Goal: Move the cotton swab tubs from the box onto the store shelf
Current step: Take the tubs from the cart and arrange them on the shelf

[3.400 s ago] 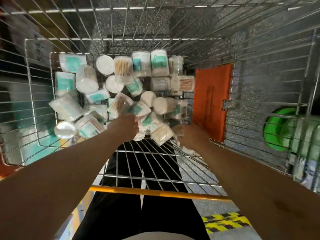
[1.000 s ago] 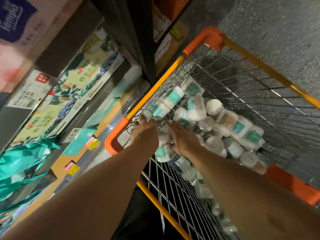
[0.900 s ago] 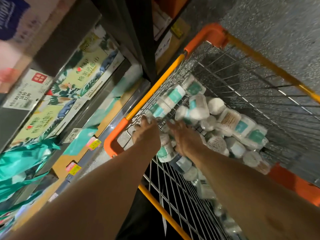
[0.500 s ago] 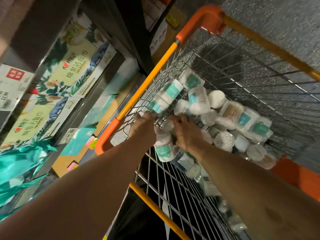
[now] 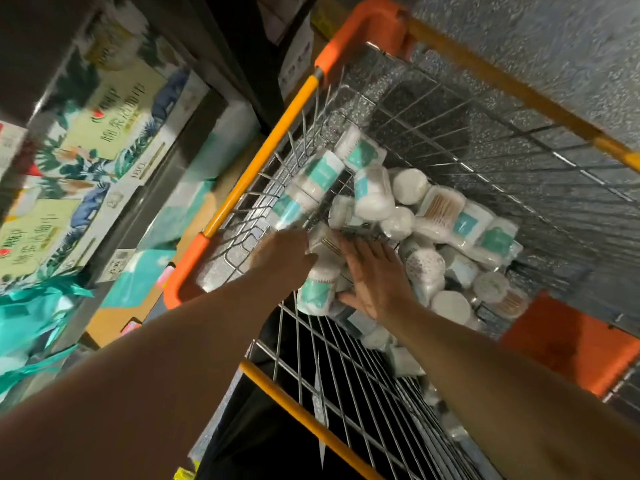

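Note:
Several clear cotton swab tubs (image 5: 374,199) with white and teal labels lie piled in a wire cart (image 5: 450,133) with orange rims. Both my arms reach down into its near left corner. My left hand (image 5: 282,259) has its fingers curled over a tub at the edge of the pile. My right hand (image 5: 375,275) lies with straight fingers against the tubs, thumb spread out. One teal-labelled tub (image 5: 317,292) stands squeezed between the two hands. The store shelf (image 5: 194,140) runs along the left.
Printed tissue boxes (image 5: 86,140) and teal packs (image 5: 31,317) fill the shelf at left, with price tags on its edge. An orange panel (image 5: 568,344) hangs on the cart's right side. Speckled floor shows beyond the cart. The cart's yellow bar (image 5: 294,407) crosses below my arms.
Since 3.4 s ago the view has swung left so the shelf shows. In the last second both hands have closed in around the teal-labelled tub at the cart's corner.

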